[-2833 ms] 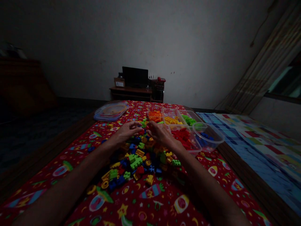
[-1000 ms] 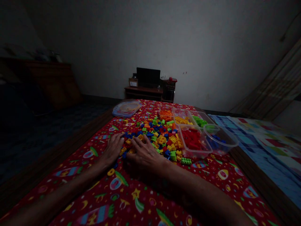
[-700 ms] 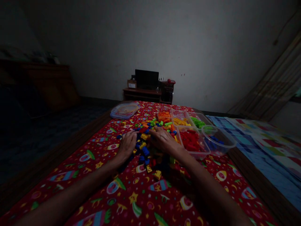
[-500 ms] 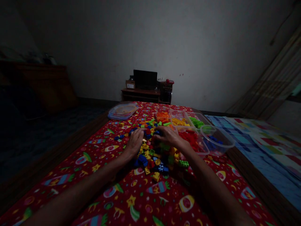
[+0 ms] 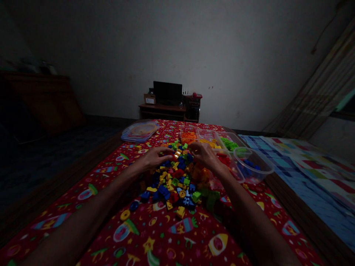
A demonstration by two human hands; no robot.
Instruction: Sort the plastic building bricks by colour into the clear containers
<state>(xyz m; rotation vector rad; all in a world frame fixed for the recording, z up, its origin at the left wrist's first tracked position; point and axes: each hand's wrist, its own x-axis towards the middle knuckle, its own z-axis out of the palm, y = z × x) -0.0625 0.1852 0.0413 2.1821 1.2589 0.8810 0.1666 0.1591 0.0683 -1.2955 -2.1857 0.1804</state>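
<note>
A pile of small plastic bricks [image 5: 177,181] in blue, yellow, red, green and orange lies on a red patterned cloth [image 5: 194,240]. Both my arms reach round it. My left hand [image 5: 155,157] rests on the far left edge of the pile, fingers stretched towards the middle. My right hand [image 5: 205,155] lies on the far right edge, fingers loosely curved over the bricks. The fingertips of the two hands are a short gap apart. Neither hand grips a single brick that I can make out.
Clear tubs stand at the back right: orange bricks [image 5: 188,136], yellow bricks [image 5: 206,141], green bricks [image 5: 229,142], red bricks [image 5: 230,162], and a round bowl [image 5: 256,173] with blue ones. A clear lid [image 5: 138,131] lies back left. A patchwork mat [image 5: 305,166] is on the right.
My hands went from the near edge of the pile to its far edge. The bricks now lie heaped closer to me, between my forearms.
</note>
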